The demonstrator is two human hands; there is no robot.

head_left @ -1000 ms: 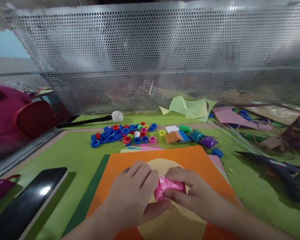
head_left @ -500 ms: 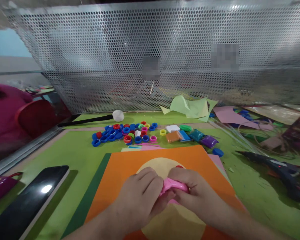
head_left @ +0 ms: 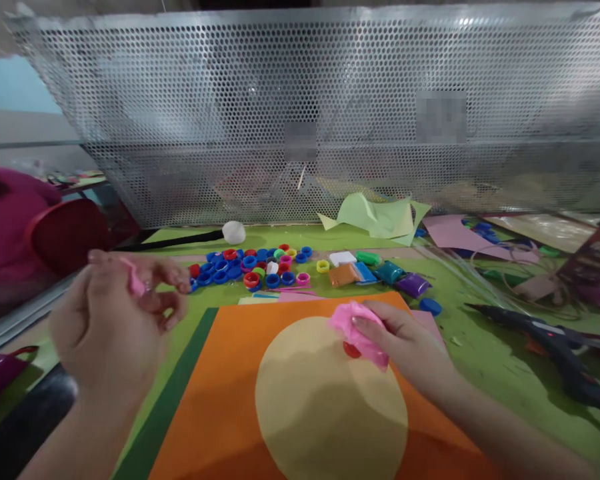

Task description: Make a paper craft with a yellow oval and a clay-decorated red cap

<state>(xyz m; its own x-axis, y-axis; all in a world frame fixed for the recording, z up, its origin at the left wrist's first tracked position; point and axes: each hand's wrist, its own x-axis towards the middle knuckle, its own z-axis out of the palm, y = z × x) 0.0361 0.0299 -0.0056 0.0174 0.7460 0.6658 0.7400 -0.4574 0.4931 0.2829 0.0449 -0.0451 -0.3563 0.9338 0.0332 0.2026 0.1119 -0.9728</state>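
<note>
My right hand point(head_left: 405, 340) is closed on a lump of pink clay point(head_left: 353, 323) at the upper right edge of a tan paper circle point(head_left: 330, 407), which lies on an orange sheet point(head_left: 230, 400). A small red bit point(head_left: 351, 350) shows under the clay. Raised at the left, my left hand point(head_left: 110, 320) pinches a small torn-off piece of pink clay point(head_left: 136, 283) between its fingertips. The two hands are well apart.
Coloured plastic rings point(head_left: 253, 267) and small clay packets point(head_left: 375, 270) lie beyond the orange sheet. A glue gun point(head_left: 555, 347) rests at the right, a dark phone point(head_left: 25, 427) at the left, a perforated metal screen point(head_left: 300, 120) behind. A person's pink sleeve point(head_left: 10, 227) shows far left.
The hands were together kneading the pink clay over the circle. Now the left hand has pulled away up and left with a small piece, and the right keeps the main lump.
</note>
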